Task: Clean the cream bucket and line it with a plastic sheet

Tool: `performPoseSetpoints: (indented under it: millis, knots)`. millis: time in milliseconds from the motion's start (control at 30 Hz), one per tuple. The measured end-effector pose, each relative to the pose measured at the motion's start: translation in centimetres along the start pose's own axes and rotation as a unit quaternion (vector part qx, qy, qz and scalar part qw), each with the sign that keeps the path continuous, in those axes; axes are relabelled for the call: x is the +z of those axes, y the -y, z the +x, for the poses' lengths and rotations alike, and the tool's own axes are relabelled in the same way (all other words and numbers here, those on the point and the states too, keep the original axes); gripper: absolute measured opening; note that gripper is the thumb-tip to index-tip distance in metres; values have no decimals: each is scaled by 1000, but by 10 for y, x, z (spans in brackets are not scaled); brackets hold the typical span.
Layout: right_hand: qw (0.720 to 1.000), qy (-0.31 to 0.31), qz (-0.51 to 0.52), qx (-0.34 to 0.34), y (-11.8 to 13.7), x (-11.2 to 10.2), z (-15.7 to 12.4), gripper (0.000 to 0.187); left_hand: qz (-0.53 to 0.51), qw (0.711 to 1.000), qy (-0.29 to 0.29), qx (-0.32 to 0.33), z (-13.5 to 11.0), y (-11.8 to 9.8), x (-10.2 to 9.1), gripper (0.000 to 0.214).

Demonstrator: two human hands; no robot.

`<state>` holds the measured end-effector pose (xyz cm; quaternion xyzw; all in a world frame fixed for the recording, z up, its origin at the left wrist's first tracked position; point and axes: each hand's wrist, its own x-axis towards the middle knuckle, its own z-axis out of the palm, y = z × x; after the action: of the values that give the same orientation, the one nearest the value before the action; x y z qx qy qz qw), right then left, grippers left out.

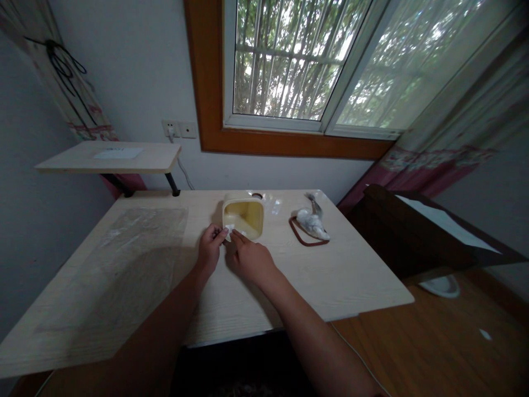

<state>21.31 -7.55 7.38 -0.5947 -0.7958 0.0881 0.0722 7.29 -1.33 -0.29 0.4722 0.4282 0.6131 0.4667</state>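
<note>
Both my hands meet on the light wooden desk (330, 275), just in front of a cream-yellow square container (243, 216) that lies with its opening toward me. My left hand (209, 248) and my right hand (250, 258) each pinch a small white piece (229, 230), paper or tissue, held between them at the container's near left corner. What exactly the white piece is, I cannot make out.
A grey crumpled bag with a brown loop (311, 225) lies right of the container. A clear plastic sheet (136, 248) covers the desk's left part. A raised shelf (111, 157) stands at back left, a dark wooden piece of furniture (417, 231) at right, a window behind.
</note>
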Motion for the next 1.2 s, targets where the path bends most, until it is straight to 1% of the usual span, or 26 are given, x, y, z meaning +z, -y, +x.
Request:
performPoseSetpoints:
  millis: [200, 267, 333, 433, 500, 567, 733, 933, 1067, 1200]
  knots:
    - [996, 28, -57, 67, -17, -5, 3, 57, -4, 1000, 2, 7, -1, -2, 3, 29]
    - [995, 30, -62, 74, -19, -5, 4, 57, -1, 1000, 3, 9, -1, -2, 3, 30]
    - [997, 26, -46, 61, -16, -4, 5, 55, 2, 1000, 6, 8, -1, -2, 3, 30]
    - [1000, 12, 6, 12, -8, -3, 6, 53, 7, 1000, 6, 6, -1, -2, 2, 30]
    - [999, 6, 40, -20, -4, -3, 6, 55, 12, 1000, 3, 7, -1, -2, 2, 29]
    - [997, 3, 68, -36, -3, -3, 7, 58, 17, 1000, 5, 10, -1, -1, 1, 28]
    - [992, -20, 121, -42, -8, -4, 7, 55, 17, 1000, 10, 15, -2, 1, 1, 28]
    - [988, -25, 147, -45, -15, -3, 8, 56, 1, 1000, 14, 8, -1, 2, 2, 29]
    - [987, -35, 153, -35, -18, 1, 8, 44, 10, 1000, 16, 14, -1, 2, 2, 30]
    - [972, -68, 222, -33, -27, 6, 7, 36, 11, 1000, 21, 17, -1, 1, 0, 29]
